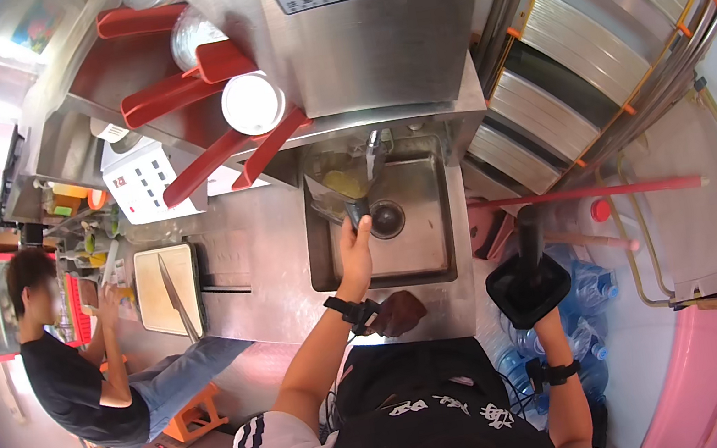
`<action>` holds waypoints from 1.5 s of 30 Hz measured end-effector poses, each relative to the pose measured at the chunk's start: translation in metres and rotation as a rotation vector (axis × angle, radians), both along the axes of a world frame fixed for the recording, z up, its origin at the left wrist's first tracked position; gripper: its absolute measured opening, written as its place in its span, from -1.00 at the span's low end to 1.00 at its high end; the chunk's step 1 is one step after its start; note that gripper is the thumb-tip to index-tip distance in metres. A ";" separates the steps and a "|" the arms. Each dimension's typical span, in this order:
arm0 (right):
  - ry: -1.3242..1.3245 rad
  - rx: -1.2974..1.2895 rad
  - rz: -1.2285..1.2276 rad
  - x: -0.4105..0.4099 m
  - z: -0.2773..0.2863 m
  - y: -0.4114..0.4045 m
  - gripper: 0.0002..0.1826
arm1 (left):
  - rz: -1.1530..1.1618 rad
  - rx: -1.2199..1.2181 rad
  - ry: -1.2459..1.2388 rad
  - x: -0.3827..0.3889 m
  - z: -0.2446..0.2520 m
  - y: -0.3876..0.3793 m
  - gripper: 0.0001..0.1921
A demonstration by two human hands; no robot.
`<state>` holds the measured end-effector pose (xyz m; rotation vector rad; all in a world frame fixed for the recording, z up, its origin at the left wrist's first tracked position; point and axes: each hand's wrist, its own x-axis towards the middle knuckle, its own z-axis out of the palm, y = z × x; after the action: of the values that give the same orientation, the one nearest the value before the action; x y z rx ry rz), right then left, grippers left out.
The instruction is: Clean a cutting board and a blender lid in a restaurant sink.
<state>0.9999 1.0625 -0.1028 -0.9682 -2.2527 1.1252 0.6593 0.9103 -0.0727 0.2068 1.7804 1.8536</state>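
My left hand [354, 252] grips the dark handle of a clear pitcher [342, 184], which tilts over the stainless steel sink [384, 263] by the metal faucet [374, 141]. Some yellowish matter shows in the pitcher. To the right of the sink, my right hand [547, 322] holds a black square piece with a cylindrical part [529, 289], perhaps a blender lid; it hides most of my fingers. Under my left wrist, a dark brown object [401, 313] lies on the counter's front edge.
A knife [172, 290] lies on a cutting board [151, 303] at the left, near a seated person [83, 383]. Red holders [204, 167] jut above the counter. Plastic bottles [587, 336] and a folded chair [695, 194] stand at the right, below metal shutters or panels [585, 65].
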 end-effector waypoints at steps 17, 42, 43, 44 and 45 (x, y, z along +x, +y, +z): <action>-0.031 -0.060 0.017 0.000 -0.005 -0.007 -0.51 | 0.158 0.039 -0.004 -0.031 0.003 -0.004 -0.60; -0.017 -0.093 -0.053 0.019 -0.014 -0.019 -0.54 | -0.099 0.103 -0.290 -0.104 -0.005 0.057 -0.61; -0.016 -0.095 -0.048 0.016 -0.010 -0.019 -0.54 | -0.093 0.102 -0.288 -0.105 -0.007 0.056 -0.61; -0.029 -0.125 -0.041 0.014 -0.006 -0.017 -0.53 | -0.091 0.106 -0.282 -0.106 -0.008 0.056 -0.61; -0.044 -0.154 -0.035 0.010 0.000 -0.016 -0.53 | -0.090 0.112 -0.277 -0.107 -0.010 0.057 -0.61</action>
<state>1.0100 1.0466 -0.1030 -1.0981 -2.1996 1.2895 0.5524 0.9669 -0.0826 0.0657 1.4600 1.8207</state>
